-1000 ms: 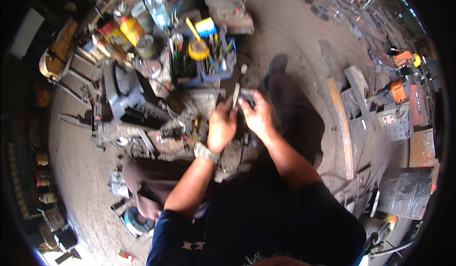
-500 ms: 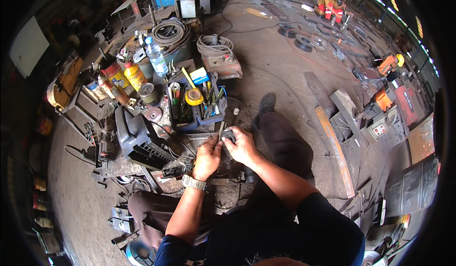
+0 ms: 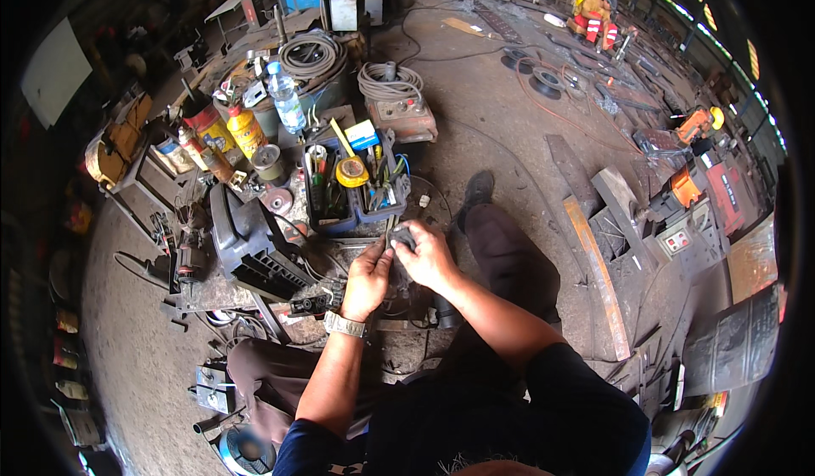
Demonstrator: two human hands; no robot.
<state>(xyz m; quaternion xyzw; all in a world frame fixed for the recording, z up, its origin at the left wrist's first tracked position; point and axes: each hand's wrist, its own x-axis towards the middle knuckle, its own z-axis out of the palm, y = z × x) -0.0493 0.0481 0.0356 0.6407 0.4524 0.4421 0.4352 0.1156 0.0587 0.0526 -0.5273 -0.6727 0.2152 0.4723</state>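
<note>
My left hand (image 3: 370, 276) is closed, thumb and fingers pinched round a thin, narrow strip (image 3: 391, 223) that points away from me. Close beside it, my right hand (image 3: 426, 257) grips a small dark lump (image 3: 402, 237), which touches or nearly touches the strip. The kind of either piece is too small to make out. Just beyond my hands is a dark tool tray (image 3: 367, 218) holding pliers, screwdrivers and a yellow tape measure (image 3: 351, 171). A black plastic housing with vents (image 3: 255, 242) lies left of my left hand.
A water bottle (image 3: 287, 102), a yellow bottle (image 3: 247, 134) and an open can (image 3: 268, 163) crowd the bench at left. Coiled cable (image 3: 389, 82) rests on a red-brown machine (image 3: 401, 119). A rusty flat bar (image 3: 598, 276) lies right of my leg. Another person (image 3: 592, 19) crouches far right.
My hands stay together, with the right hand and its dark lump shifted slightly left and away along the strip. The whole view has tilted a little.
</note>
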